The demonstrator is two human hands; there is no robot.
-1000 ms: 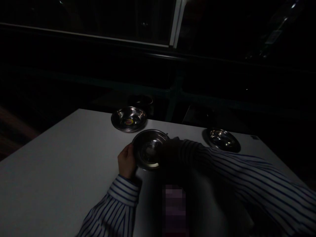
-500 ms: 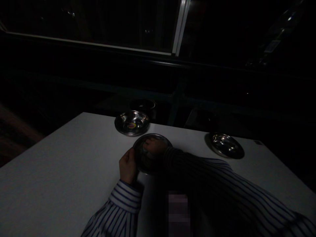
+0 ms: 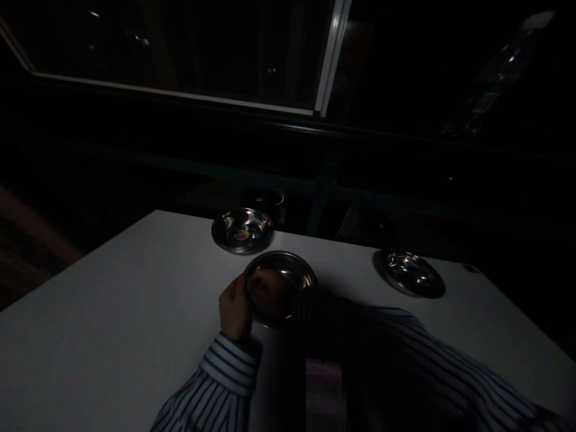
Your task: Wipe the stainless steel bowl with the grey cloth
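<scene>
The scene is very dark. A shiny steel bowl [image 3: 292,270] sits on the white table [image 3: 112,312] in front of me. My left hand [image 3: 234,309] grips the bowl's left rim, fingers curled round it. My right hand [image 3: 267,291] reaches inside the bowl, low on its near left side, fingers pressed down; anything under them is lost in shadow. Both sleeves are white with blue stripes.
A second steel bowl [image 3: 242,230] with a coloured sticker inside stands just behind, near the table's far edge. A third steel bowl [image 3: 411,273] lies to the right. Beyond the table is darkness with a pale window frame [image 3: 330,57].
My right hand has entered the bowl and slid from its far side toward the near left side. My left hand stays on the rim. The camera has tilted slightly.
</scene>
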